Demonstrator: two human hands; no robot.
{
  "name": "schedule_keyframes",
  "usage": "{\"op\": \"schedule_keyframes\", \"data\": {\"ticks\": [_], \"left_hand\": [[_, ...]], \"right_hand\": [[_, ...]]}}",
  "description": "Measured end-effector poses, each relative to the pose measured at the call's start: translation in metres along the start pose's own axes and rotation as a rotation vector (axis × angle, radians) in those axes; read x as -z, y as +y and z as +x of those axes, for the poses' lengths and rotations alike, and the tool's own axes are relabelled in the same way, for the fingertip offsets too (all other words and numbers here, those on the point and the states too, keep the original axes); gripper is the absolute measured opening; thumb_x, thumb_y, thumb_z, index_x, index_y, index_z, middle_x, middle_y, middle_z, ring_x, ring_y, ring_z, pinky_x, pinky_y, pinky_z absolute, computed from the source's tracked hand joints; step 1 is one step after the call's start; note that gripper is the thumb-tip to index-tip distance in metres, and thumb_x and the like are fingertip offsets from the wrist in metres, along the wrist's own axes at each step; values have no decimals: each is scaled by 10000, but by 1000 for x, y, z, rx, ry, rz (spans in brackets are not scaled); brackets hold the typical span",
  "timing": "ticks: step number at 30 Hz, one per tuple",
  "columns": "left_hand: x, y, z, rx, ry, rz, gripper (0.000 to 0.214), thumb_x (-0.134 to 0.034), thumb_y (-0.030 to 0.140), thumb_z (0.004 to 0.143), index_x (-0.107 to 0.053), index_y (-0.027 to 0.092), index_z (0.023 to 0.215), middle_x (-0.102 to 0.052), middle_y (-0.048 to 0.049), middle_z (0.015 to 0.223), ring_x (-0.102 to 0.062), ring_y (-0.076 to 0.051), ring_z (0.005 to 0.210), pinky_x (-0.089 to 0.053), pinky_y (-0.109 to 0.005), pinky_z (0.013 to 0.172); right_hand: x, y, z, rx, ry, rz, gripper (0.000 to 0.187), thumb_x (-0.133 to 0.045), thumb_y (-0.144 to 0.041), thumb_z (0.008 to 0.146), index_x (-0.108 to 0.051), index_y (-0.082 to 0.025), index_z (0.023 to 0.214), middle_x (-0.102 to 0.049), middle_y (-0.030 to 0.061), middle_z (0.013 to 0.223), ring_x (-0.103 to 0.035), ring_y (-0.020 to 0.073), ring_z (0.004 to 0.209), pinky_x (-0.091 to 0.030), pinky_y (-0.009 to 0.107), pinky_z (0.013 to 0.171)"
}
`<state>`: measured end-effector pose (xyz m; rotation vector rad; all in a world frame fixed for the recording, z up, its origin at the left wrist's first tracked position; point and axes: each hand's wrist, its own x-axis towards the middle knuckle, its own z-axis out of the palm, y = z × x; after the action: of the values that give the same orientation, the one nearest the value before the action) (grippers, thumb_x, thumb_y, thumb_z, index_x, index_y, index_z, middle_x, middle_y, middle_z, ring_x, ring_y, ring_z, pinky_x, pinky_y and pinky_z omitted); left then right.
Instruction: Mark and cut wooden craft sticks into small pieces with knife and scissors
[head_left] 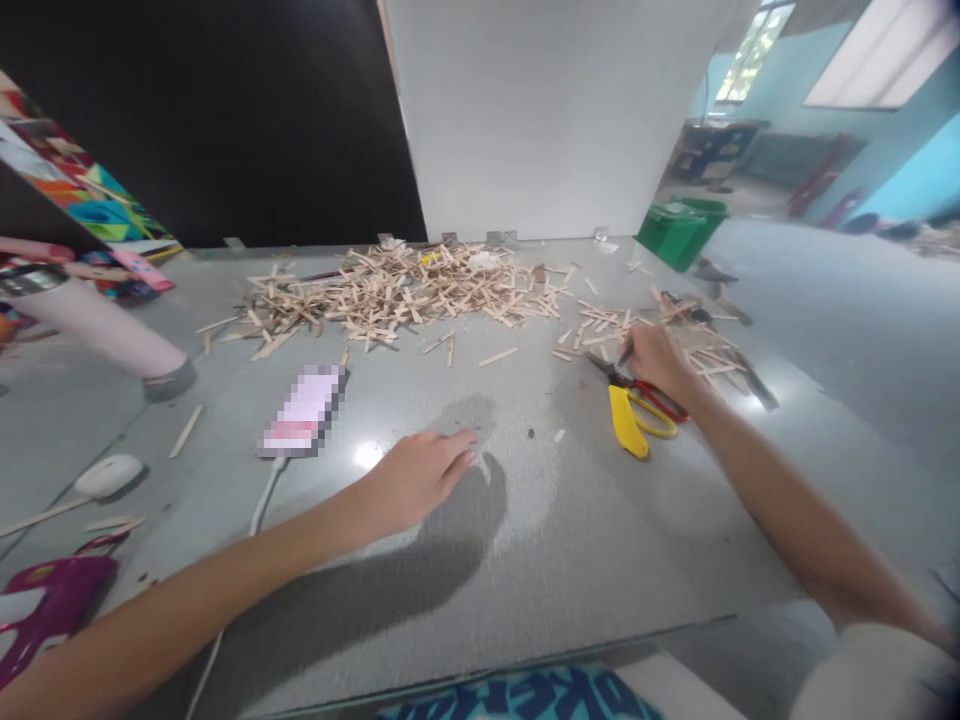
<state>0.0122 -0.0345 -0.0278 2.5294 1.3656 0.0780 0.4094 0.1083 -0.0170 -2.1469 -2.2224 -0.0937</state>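
Observation:
My left hand (420,475) hovers over the middle of the grey tabletop, its fingers stretched out and nothing in it. On the right, my right hand (656,355) is closed, with a small dark thing poking out at the fingertips; what it is I cannot make out. Just below that hand lies a cutting tool with yellow handles (628,425) and a dark pointed tip. Red handles (664,400) show beside the yellow ones, partly behind my right hand and wrist. Loose thin wooden sticks (600,322) lie around the right hand.
A big heap of wooden sticks (420,290) lies along the back. Left of my left hand are a phone (304,410) with a white cable (262,500), a pink bottle (97,325), a white mouse (109,475) and a purple object (67,600). A green bin (682,232) stands at back right.

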Motion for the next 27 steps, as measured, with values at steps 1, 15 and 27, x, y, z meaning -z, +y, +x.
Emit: {"op": "schedule_keyframes", "data": {"ticks": [1,15,27], "left_hand": [[-4,3,-2,-8,-3,2,397,-373,303,1155,-704,195,1345,-822,-113,1078,-790,-291,959,-564,-394,830],[-37,27,-1,-131,-22,-83,223,-501,193,1119,-717,162,1076,-795,-70,943,-785,-242,857,-544,-329,723],[-40,27,-16,-59,123,155,245,-536,238,1121,-722,81,1095,-748,-160,1084,-717,-332,1016,-573,-441,829]], "right_hand": [[6,-6,-4,66,19,51,184,-540,-105,1008,-718,-60,1019,-763,226,1017,-730,285,947,-481,336,788],[-18,-144,-123,921,-422,656,294,-460,-325,1119,-538,-229,852,-682,53,847,-590,209,760,-434,342,745],[-7,-119,-89,565,-170,745,442,-502,-523,1125,-485,-239,787,-556,-24,644,-492,149,572,-343,313,605]]}}
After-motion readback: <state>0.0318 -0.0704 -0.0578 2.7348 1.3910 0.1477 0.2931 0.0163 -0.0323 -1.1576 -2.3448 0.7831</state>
